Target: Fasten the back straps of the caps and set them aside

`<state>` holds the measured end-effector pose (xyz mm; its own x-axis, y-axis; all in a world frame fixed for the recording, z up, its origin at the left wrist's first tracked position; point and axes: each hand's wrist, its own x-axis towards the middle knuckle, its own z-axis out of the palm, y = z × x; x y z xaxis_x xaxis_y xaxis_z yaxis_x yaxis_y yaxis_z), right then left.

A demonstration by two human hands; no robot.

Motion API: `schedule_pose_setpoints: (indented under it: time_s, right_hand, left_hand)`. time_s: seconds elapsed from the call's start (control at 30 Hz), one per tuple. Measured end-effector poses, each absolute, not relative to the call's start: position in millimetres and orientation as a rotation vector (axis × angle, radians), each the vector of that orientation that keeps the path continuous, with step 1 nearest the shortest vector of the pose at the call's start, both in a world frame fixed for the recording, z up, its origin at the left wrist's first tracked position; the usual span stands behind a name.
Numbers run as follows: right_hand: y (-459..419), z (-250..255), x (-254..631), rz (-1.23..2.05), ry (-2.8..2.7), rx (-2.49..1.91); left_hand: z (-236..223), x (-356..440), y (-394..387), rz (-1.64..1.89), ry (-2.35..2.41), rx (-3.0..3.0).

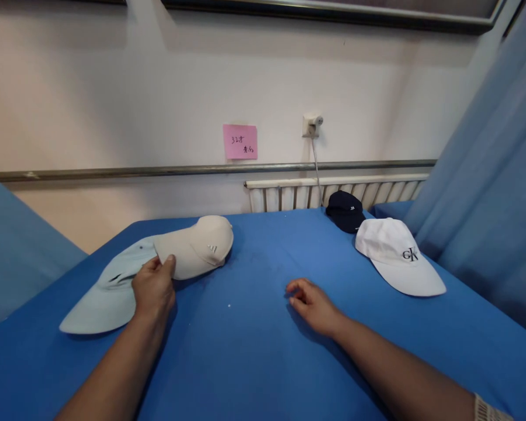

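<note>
My left hand (154,287) pinches the brim of a beige cap (199,245) that lies on top of a pale blue wide-brimmed hat (97,298) at the left of the blue table (254,345). My right hand (312,304) rests on the cloth near the middle, fingers loosely curled and holding nothing. A white cap (397,254) with a black logo lies at the right, well beyond that hand. A dark navy cap (345,211) sits behind it near the table's far edge.
A white radiator (289,196) runs along the wall behind the table. A pink note (239,141) and a wall socket with a cable (312,126) are on the wall. Blue curtains (491,175) hang at the right and lower left.
</note>
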<state>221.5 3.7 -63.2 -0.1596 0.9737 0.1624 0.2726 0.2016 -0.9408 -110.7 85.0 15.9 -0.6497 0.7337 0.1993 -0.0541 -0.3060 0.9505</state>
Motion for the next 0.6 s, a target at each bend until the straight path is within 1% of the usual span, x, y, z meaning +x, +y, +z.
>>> schedule_pose_setpoints:
  time_s: [0.13,0.23,0.3,0.37,0.47,0.53,0.6]
  right_hand:
    - [16,-58,233,0.916,-1.193,-1.241]
    - [23,-46,249,0.857,-1.026,-1.192]
    - [24,-38,257,0.985,-0.956,-1.102]
    - [22,-32,259,1.257,-0.893,-1.019]
    - [15,-27,254,1.649,-0.874,-0.967]
    - [10,-26,249,1.727,-0.91,-0.94]
    - [7,-26,243,1.684,-0.935,-0.897]
  left_hand:
    - [30,-96,75,1.903,1.214,0.887]
    - [33,-83,67,1.675,1.177,0.883]
    - [31,-70,61,1.485,1.167,0.869]
    - [26,-57,58,1.323,1.185,0.865]
    - [15,-37,59,1.238,1.25,0.881]
    - [7,-27,67,1.272,1.27,0.857]
    - [2,-18,78,1.328,1.264,0.812]
